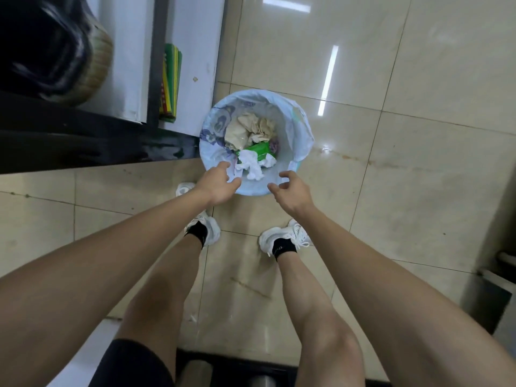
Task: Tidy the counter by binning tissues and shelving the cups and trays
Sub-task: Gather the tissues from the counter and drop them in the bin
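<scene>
A round bin lined with a pale blue bag stands on the floor in front of my feet. Inside lie crumpled white tissues, a green wrapper and beige crumpled paper. My left hand hovers over the bin's near left rim, fingers spread, holding nothing. Just off the near right rim is my right hand, fingers apart and empty. No cups or trays are in view.
A black counter edge runs along the left, beside the bin. Behind it stand white shelf panels with green and yellow packets and a dark round object. Glossy beige floor tiles stretch to the right. A grey object sits at the right edge.
</scene>
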